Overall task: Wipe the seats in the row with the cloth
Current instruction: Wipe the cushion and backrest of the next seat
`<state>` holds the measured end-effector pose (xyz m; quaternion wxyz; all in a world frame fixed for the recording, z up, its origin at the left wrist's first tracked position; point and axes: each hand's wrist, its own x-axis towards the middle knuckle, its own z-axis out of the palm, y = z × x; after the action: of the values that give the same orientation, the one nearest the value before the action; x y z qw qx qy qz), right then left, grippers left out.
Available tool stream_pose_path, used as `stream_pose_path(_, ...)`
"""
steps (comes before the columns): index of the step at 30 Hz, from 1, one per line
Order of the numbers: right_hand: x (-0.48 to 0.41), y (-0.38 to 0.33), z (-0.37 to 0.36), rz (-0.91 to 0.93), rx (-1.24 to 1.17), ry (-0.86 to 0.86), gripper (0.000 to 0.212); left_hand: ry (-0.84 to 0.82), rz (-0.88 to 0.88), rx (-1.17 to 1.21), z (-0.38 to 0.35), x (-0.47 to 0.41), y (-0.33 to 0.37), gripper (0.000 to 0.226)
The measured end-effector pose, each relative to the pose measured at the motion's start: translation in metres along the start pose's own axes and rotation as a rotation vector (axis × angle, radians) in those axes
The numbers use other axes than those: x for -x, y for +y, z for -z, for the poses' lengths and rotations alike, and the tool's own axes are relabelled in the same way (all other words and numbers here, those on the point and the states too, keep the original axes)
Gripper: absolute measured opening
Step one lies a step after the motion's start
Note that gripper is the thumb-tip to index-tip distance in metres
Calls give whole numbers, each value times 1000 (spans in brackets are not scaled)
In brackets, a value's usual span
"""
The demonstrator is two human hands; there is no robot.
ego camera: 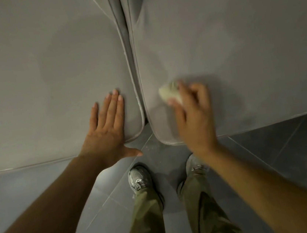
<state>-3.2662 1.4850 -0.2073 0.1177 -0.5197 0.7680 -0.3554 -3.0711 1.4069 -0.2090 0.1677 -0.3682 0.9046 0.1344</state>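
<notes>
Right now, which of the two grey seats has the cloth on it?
The right seat: the right hand holds the cloth on it, near the gap. The left seat has only the left hand flat on it.

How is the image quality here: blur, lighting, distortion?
Head view: dim, flat light, no glare; the right hand and the cloth it grips are motion-blurred; the left hand, flat on the left seat, is sharper; the wide-angle lens bows the seat edges; a soft shadow falls on the right seat beyond the cloth.
</notes>
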Motion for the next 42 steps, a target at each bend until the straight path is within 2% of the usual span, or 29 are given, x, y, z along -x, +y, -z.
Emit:
stream_pose_path(2, -48, 8, -7, -52, 79, 28, 40, 13, -1, 22, -2, 0, 0, 136)
stream_pose_path(4, -69, 14, -20, -54, 152, -39, 40, 33, -13, 29, -4, 0, -1, 134)
stream_pose_path(7, -28, 6, -30, 89, 229, -96, 40, 41, -25, 46, -4, 1, -2, 134)
stream_pose_path(9, 15, -2, -24, 202, 184, -152, 39, 29, -35, 53, -4, 0, -3, 137)
stream_pose_path(13, 67, -8, -9, 250, 77, -269, 38, 9, -31, 46, -3, 1, -3, 139)
stream_pose_path(15, 58, -9, -1, 173, 29, -220, 41, 26, -43, 48, -4, 1, -2, 138)
stream_pose_path(18, 8, 7, 7, -30, 64, 65, 41, 44, -44, 58, -6, 1, 0, 136)
stream_pose_path(20, -13, 17, 3, -144, 139, 169, 41, 45, -46, 53, -7, 1, 1, 136)
stream_pose_path(22, 1, 15, -13, -178, 202, 161, 40, 38, -49, 43, -8, 2, 1, 135)
stream_pose_path(24, 32, -2, -29, -116, 189, 112, 38, 44, -51, 34, -7, 2, 0, 135)
stream_pose_path(28, 64, -23, -28, -25, -21, -51, 45, 37, -55, 34, -6, 1, 8, 137)
stream_pose_path(30, 49, -17, -14, -111, -78, 1, 47, 48, -73, 33, -4, -3, 16, 135)
stream_pose_path(33, 14, 7, 3, -201, 11, 179, 42, 47, -111, 26, -1, -9, 24, 135)
stream_pose_path(42, 45, -13, -43, -247, 90, 223, 39, -30, -73, -64, 2, -2, -5, 142)
